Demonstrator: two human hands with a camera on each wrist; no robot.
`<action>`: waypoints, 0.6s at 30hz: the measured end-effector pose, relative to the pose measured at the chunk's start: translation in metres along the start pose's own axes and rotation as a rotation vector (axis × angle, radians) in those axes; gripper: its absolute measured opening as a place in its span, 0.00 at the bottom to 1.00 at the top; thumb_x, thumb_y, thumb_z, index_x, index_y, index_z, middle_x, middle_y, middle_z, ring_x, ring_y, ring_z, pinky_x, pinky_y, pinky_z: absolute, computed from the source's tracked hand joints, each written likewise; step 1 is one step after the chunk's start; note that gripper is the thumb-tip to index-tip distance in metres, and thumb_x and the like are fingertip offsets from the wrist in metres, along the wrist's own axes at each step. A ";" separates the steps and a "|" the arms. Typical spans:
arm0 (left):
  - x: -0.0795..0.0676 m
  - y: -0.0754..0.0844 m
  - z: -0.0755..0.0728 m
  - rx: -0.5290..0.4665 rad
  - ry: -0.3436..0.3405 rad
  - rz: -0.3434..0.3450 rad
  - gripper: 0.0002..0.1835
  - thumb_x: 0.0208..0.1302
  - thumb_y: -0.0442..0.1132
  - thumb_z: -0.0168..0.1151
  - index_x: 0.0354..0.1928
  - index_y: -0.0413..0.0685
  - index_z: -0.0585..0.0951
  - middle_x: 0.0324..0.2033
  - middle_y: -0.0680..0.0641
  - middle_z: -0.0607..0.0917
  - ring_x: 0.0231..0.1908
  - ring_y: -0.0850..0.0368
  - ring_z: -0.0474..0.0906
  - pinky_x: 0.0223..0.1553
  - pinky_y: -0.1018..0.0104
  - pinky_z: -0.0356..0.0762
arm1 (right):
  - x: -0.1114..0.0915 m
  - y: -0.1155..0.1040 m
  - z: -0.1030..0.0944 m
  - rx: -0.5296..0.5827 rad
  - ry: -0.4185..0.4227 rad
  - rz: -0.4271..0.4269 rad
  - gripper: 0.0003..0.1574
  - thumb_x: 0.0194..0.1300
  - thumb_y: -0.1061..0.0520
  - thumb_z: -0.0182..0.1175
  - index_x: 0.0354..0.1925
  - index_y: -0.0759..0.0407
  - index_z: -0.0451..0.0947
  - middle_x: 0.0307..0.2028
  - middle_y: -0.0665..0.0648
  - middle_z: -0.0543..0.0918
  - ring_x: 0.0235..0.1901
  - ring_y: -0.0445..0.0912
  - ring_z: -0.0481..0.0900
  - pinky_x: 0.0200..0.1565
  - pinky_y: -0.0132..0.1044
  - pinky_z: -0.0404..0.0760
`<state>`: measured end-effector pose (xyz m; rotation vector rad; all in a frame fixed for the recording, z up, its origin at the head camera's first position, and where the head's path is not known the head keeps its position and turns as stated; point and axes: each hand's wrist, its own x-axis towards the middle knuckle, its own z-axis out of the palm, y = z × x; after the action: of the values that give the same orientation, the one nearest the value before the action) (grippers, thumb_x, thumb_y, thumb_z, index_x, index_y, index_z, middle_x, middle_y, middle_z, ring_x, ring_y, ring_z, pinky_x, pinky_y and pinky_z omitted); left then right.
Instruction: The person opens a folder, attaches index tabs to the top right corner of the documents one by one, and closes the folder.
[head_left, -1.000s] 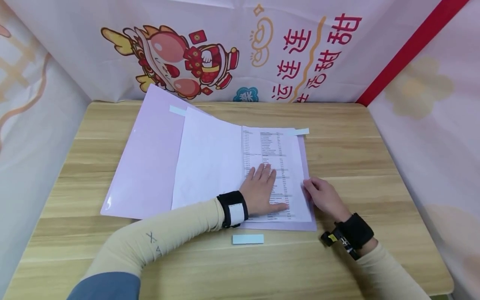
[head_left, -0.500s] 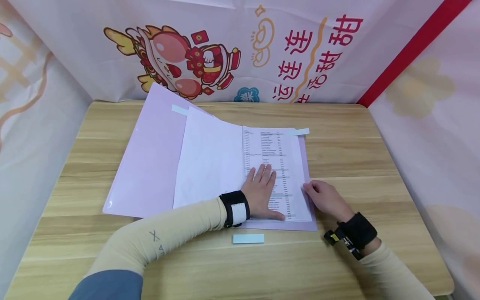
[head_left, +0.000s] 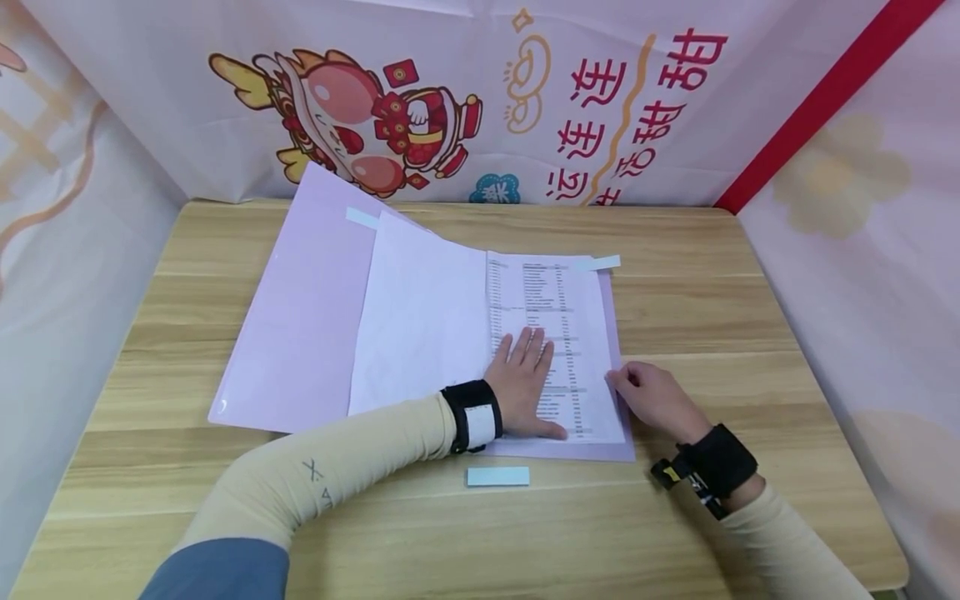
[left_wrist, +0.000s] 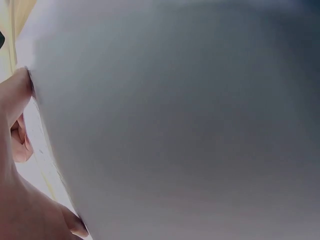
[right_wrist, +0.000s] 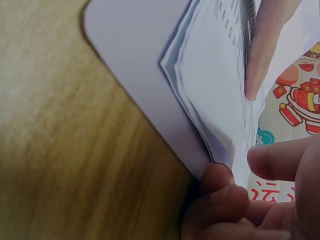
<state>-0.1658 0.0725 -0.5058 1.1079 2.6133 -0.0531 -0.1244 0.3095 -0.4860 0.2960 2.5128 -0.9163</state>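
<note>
A lilac folder [head_left: 292,317] lies open on the table, its left cover reaching toward the back. Inside, a blank white page [head_left: 420,317] is turned to the left and a printed page [head_left: 588,333] faces up on the right. My left hand [head_left: 521,396] rests flat on the printed page, fingers spread. At the right edge of the pages, my right hand [head_left: 656,400] has its fingers curled. The right wrist view shows the sheets of paper [right_wrist: 207,95] between its index finger and thumb. A blurred pale surface fills most of the left wrist view.
Pale blue sticky tabs stick out at the top of the pages, a left tab [head_left: 362,217] and a right tab [head_left: 604,262]. Another pale blue strip [head_left: 498,477] lies in front of the folder on the wooden table [head_left: 720,317]. A printed cloth [head_left: 645,117] hangs behind.
My left thumb has drawn down toward the bottom of the printed page. My right hand has slid slightly down along the page edge. Folder and pages look the same.
</note>
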 end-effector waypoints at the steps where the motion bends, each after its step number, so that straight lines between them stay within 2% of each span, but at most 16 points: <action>1: 0.000 0.000 0.000 0.000 -0.002 0.001 0.70 0.53 0.86 0.48 0.81 0.40 0.40 0.79 0.36 0.37 0.79 0.41 0.32 0.77 0.44 0.36 | 0.000 0.000 0.000 -0.001 -0.002 0.001 0.23 0.80 0.44 0.50 0.46 0.62 0.79 0.34 0.59 0.78 0.32 0.51 0.76 0.33 0.39 0.73; 7: -0.003 0.000 -0.007 0.004 -0.010 -0.001 0.67 0.56 0.84 0.48 0.81 0.40 0.42 0.80 0.36 0.39 0.79 0.41 0.34 0.77 0.45 0.39 | 0.001 0.001 -0.001 -0.006 -0.011 -0.006 0.25 0.80 0.42 0.50 0.46 0.63 0.78 0.32 0.58 0.77 0.31 0.50 0.75 0.30 0.38 0.71; 18: -0.002 0.000 -0.007 0.013 -0.026 -0.005 0.66 0.57 0.84 0.46 0.81 0.41 0.40 0.80 0.37 0.37 0.79 0.42 0.32 0.77 0.45 0.37 | -0.001 0.002 -0.003 -0.001 -0.029 -0.025 0.33 0.76 0.32 0.50 0.44 0.60 0.81 0.28 0.56 0.75 0.29 0.50 0.74 0.30 0.38 0.69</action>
<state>-0.1666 0.0722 -0.4989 1.0976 2.5962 -0.0860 -0.1244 0.3128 -0.4844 0.2501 2.4955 -0.9217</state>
